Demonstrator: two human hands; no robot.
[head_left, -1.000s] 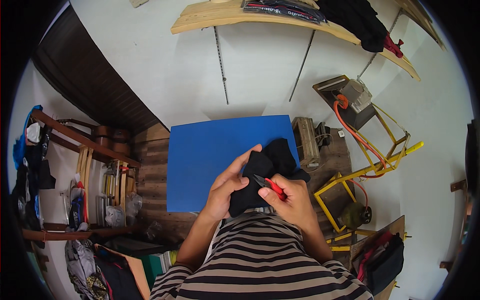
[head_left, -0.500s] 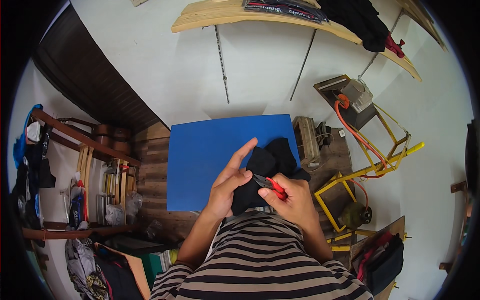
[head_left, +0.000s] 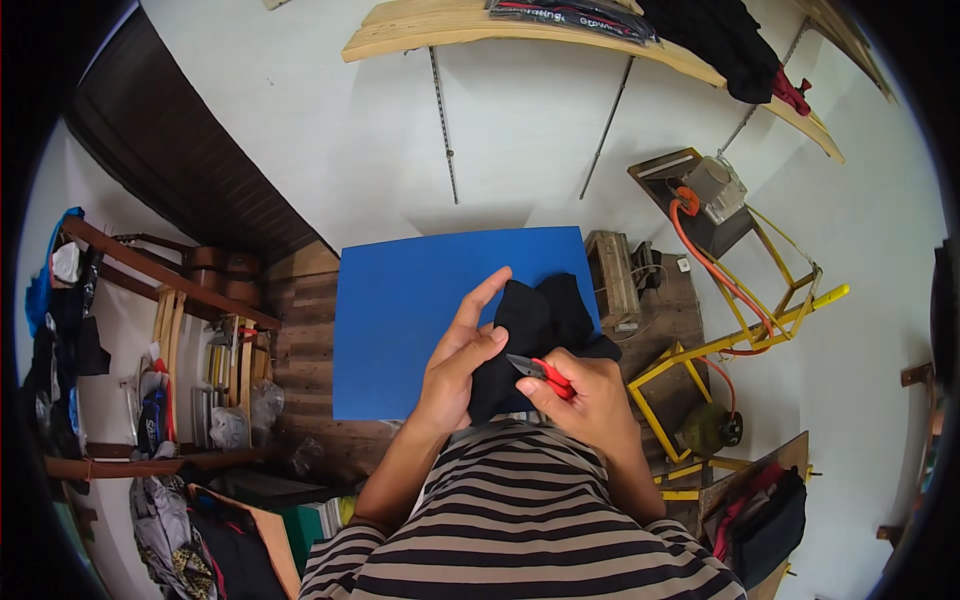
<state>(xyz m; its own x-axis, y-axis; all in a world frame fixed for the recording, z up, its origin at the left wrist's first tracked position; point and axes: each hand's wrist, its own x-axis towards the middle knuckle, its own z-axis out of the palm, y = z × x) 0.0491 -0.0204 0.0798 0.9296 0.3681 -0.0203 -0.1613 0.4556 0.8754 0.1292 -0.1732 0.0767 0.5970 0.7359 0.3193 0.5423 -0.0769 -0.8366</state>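
Observation:
Black cloth is gripped by my left hand, its thumb pressed on the fabric and its index finger stretched out along the far side. My right hand is closed around small snips with red handles and dark blades. The blades point left across the cloth, their tips just below my left thumb. Whether they touch the fabric I cannot tell. Part of the cloth spreads to the right over the blue tabletop, and its near end hangs by my striped shirt.
Past the table's right edge stand a wooden crate and a yellow metal frame with an orange hose. Cluttered shelves fill the left side. A wooden wall shelf at the far side bears packaged and loose garments.
My left thumb and the cloth have shifted slightly away from me, leaving a wider gap between thumb and blade tips. My right hand with the snips has hardly moved.

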